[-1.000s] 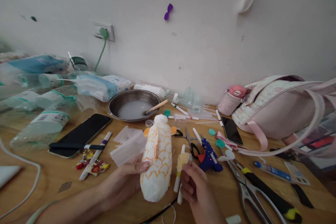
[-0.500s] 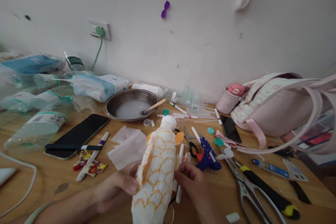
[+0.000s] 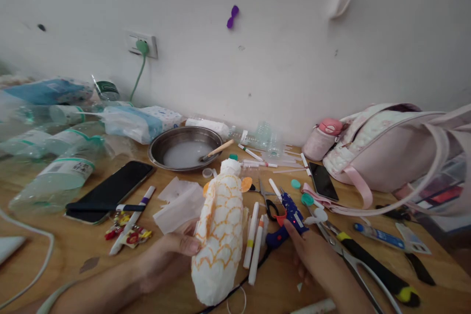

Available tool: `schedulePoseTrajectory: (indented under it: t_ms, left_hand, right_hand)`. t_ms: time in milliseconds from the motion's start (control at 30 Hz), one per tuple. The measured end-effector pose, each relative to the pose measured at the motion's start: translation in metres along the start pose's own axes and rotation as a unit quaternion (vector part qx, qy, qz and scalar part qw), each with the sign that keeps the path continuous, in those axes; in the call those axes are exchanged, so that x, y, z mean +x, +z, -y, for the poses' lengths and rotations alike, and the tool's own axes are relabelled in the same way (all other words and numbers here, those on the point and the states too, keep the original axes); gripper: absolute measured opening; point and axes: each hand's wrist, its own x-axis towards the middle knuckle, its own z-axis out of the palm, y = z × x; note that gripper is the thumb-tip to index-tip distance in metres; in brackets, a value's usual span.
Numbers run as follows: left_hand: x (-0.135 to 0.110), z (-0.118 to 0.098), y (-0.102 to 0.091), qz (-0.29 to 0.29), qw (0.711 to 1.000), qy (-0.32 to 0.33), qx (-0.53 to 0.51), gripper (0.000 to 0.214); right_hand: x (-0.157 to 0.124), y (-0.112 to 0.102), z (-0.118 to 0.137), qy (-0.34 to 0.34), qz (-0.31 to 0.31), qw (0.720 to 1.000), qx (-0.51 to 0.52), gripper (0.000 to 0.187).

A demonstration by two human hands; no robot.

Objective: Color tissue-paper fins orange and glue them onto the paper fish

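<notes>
My left hand [image 3: 172, 255] is closed around the side of a white paper-covered fish figure [image 3: 219, 240], its thumb on the front. Orange scale arcs are drawn over the body, and small orange fins stick out near its narrow upper end. On the right, my right hand [image 3: 312, 255] reaches over the handle end of a blue glue gun [image 3: 293, 210] lying on the table. One finger is stretched out against the gun; the other fingers are partly hidden below. Two white markers [image 3: 251, 235] lie between the figure and the gun.
Behind the figure stands a metal bowl [image 3: 152, 153] of whitish liquid with a brush. Large scissors [image 3: 333, 241] and a black-yellow cutter [image 3: 375, 265] lie right of my hand. Plastic bottles [image 3: 62, 176] and a phone [image 3: 114, 189] fill the left; a pink bag [image 3: 390, 157] stands right.
My right hand has moved away from the figure's right side, rightward to the glue gun. The figure has shifted slightly, its lower end now visible, still in my left hand.
</notes>
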Motion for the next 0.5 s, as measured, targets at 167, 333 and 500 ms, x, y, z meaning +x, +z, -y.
schedulePoseTrajectory:
  t_ms: [167,333,500]
  left_hand:
    - [0.000,0.001,0.000,-0.013,0.999,0.003,0.037,0.049]
    - [0.001,0.001,-0.002,-0.011,0.999,0.019,0.032,0.051]
    - [-0.001,0.000,-0.003,-0.029,0.999,0.037,0.007,0.055]
  right_hand:
    - [0.015,0.006,0.009,0.021,-0.034,0.998,-0.051,0.073]
    - [0.019,0.005,0.019,0.002,-0.099,0.992,-0.073,0.053]
    - [0.024,-0.002,0.009,-0.030,-0.142,0.989,0.009,0.037]
